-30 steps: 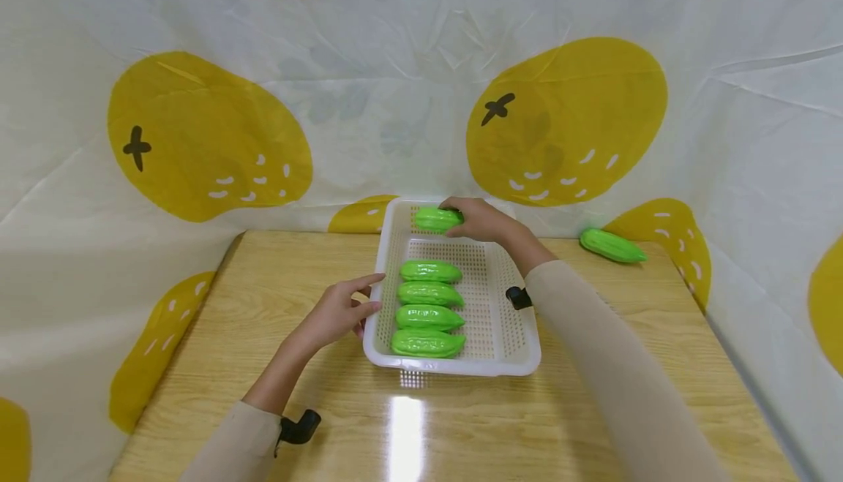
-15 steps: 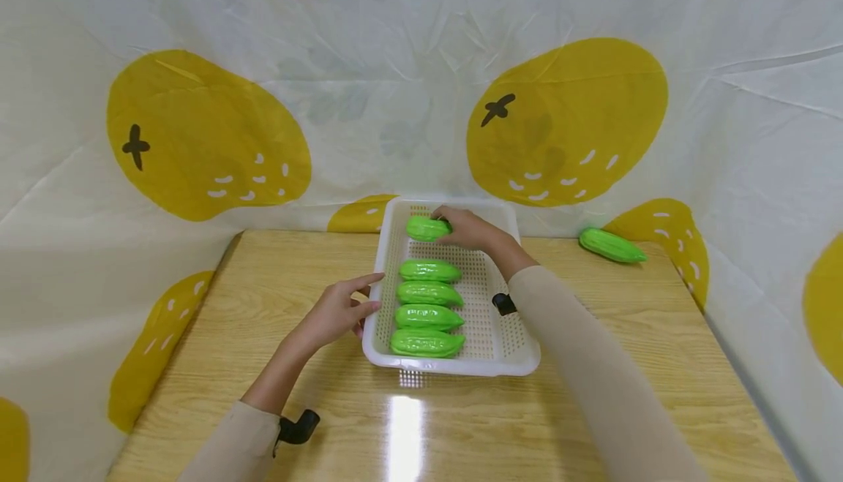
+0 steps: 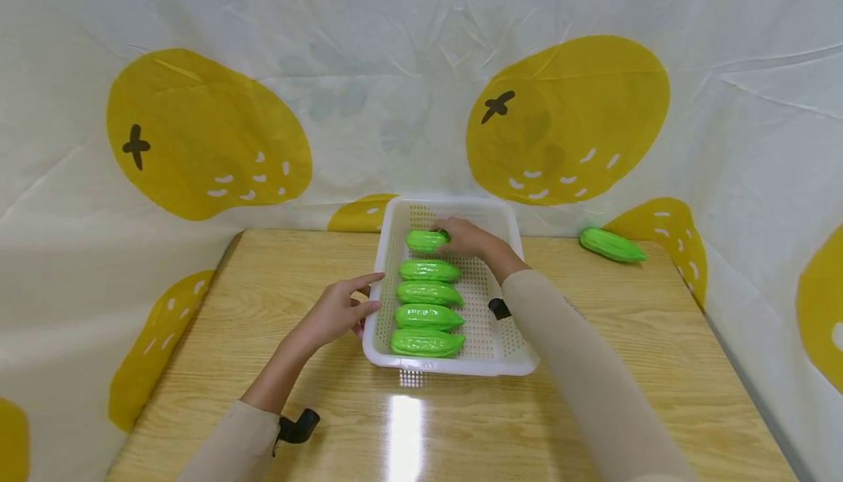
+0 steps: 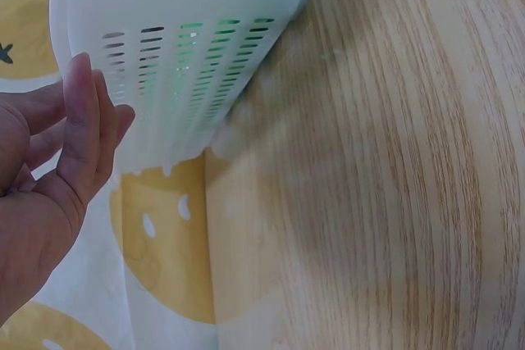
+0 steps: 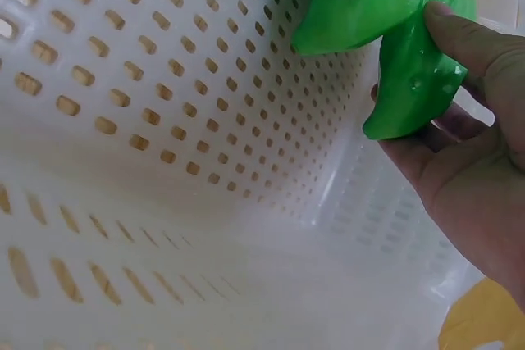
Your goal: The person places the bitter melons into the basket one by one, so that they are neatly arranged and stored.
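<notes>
A white perforated plastic basket [image 3: 454,368] stands on the wooden table. My right hand [image 3: 464,238] grips a glossy green bitter melon [image 3: 423,241] inside the basket's far half, thumb on one side and fingers on the other in the right wrist view. Its pointed tip [image 5: 381,125] sticks out of the grip. Nearer me, several more bitter melons [image 3: 428,343] lie side by side in a row along the basket's left part. My left hand [image 3: 336,314] touches the basket's left side with fairly straight fingers; the left wrist view has them [image 4: 80,120] against the outer wall.
One more bitter melon [image 3: 612,245] lies on the table [image 3: 626,365] at the back right. A white cloth with yellow fruit prints [image 3: 388,123] hangs behind the table and along its sides.
My right hand has brought the bitter melon from the basket's far end nearer to the row, and lower. The left hand and basket stay put.
</notes>
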Demonstrator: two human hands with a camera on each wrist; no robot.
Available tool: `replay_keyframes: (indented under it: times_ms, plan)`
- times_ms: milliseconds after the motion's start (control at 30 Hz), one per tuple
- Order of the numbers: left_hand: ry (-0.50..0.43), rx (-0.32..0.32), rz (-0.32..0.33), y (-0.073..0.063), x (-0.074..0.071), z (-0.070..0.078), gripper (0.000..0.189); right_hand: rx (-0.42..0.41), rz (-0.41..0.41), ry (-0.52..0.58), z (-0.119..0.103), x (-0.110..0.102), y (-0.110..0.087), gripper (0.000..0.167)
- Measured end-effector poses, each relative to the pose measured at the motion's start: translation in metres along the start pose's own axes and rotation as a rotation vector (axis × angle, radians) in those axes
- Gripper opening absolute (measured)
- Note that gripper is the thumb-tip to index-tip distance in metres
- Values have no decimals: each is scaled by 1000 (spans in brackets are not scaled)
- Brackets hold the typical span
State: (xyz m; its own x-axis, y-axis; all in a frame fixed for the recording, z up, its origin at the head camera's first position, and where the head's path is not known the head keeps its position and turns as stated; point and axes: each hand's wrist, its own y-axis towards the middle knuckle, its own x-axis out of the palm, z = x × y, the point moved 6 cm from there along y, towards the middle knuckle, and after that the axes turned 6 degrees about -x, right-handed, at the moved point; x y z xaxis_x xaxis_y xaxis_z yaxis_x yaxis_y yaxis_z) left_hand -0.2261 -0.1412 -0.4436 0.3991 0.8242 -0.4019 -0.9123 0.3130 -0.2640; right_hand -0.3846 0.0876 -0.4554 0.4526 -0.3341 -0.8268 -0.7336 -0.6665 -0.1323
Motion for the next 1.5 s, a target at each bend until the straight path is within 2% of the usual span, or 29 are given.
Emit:
replay_keyframes:
  times_ms: [400, 633, 967, 1200, 1500]
  plan:
    - [9, 5, 4, 1, 0, 0, 57, 61, -51, 62, 6, 13, -1, 49]
    - [21, -6, 15, 2, -1, 1, 57, 46, -44, 69, 5, 13, 0, 50]
    - [16, -9, 11, 1, 0, 1, 57, 40, -82, 63, 5, 16, -1, 56]
    - [9, 0, 6, 1, 0, 2, 57, 49, -70, 85, 5, 16, -3, 54]
    - [-1, 2, -2, 1, 0, 1, 57, 48, -95, 56, 4, 18, -2, 54]
